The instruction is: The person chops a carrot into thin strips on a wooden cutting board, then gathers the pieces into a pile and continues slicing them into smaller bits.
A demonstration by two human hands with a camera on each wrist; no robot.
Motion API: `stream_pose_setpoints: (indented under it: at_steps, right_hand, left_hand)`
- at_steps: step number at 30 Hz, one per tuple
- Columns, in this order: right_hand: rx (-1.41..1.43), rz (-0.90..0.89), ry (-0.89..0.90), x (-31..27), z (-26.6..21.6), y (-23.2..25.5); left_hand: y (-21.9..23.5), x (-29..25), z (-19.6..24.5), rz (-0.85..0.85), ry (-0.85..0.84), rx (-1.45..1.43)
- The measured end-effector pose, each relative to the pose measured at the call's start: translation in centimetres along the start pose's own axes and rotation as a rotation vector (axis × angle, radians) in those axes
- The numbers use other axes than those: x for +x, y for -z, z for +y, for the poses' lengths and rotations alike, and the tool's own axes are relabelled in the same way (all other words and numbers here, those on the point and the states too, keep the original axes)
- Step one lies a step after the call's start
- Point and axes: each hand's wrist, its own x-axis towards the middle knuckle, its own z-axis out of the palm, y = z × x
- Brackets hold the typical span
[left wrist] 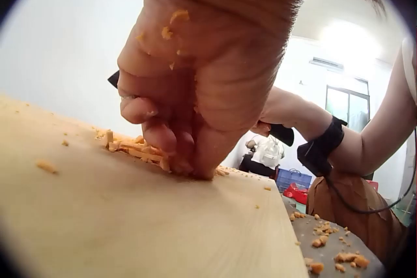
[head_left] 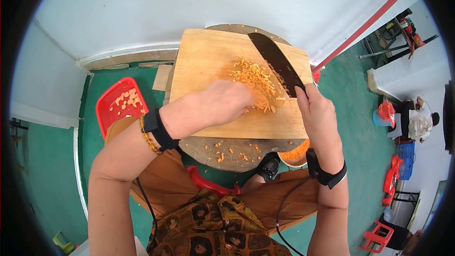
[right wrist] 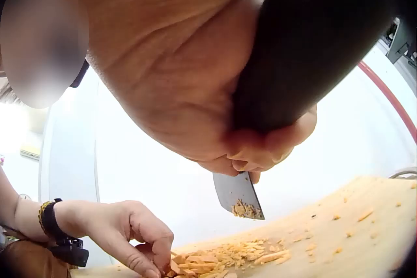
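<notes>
My right hand grips the black handle of a kitchen knife, its wide dark blade slanting toward the far side of the wooden cutting board. In the right wrist view, orange crumbs cling to the blade, which shows above the board. Chopped carrot strips lie heaped mid-board. My left hand is at the near side of the heap, its curled fingers and thumb holding some strips down on the wood. A few crumbs stick to its palm.
The board lies on a round stump scattered with carrot bits. A red basket of carrot slices stands on the floor at left. Below the board's right corner is a bowl of fine orange bits. A white wall rises behind.
</notes>
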Motion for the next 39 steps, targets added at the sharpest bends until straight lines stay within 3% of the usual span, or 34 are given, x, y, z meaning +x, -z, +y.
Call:
stream_pose_setpoints:
  at_steps: [8, 11, 14, 17, 21, 27, 39]
  right_hand:
    - [0.005, -0.019, 0.002, -0.7, 1.4, -1.7]
    - [0.03, -0.007, 0.011, -0.5, 0.9, -1.2]
    - [0.024, -0.017, 0.039, -0.6, 0.8, -2.5]
    - [0.048, -0.03, 0.05, -0.3, 0.6, -2.2]
    - [0.08, 0.004, 0.074, -0.3, 0.4, -2.0]
    - [0.005, 0.013, 0.05, 0.0, 0.8, -2.0]
    - [0.025, -0.01, -0.032, 0.2, 1.7, -1.2]
  left_hand:
    - [0.4, 0.9, -0.3, 0.12, 0.061, -0.015]
    - [0.8, 1.4, -1.0, 0.31, -0.008, -0.009]
    - [3.2, 1.5, -0.4, 0.316, 0.209, -0.2]
    - [4.7, 1.4, -2.3, 0.314, 0.265, -0.223]
    - [5.3, -0.2, -5.5, 0.183, 0.319, -0.004]
    - [5.7, -1.4, -6.7, -0.081, 0.53, -0.028]
    - [5.8, -1.3, -6.2, -0.095, 0.543, -0.022]
